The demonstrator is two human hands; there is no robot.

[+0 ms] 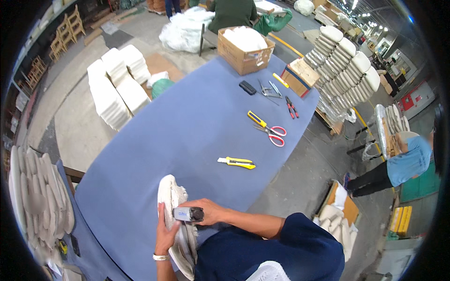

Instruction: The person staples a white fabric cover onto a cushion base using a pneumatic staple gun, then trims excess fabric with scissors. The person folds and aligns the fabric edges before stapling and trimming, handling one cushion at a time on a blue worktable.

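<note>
The off-white seat pad (pixel 165 188) is right in front of me, at the near side of the blue table (pixel 140 154); my left hand (pixel 167 234) grips its left side, thumb on top; my right hand (pixel 212 211) is closed around a grey and black tool, which looks like an air stapler (pixel 187 214); the pad looks light, soft on top and not slippery, and I think it won't break, but its rough cloth edge could fray; the firm side rim seems the best place to hold; the stapler looks hard and heavier; it has small blue marks, too tiny to read; the cardboard box (pixel 239 55) has a little white label I can't read; I see no writing on the pad.
</note>
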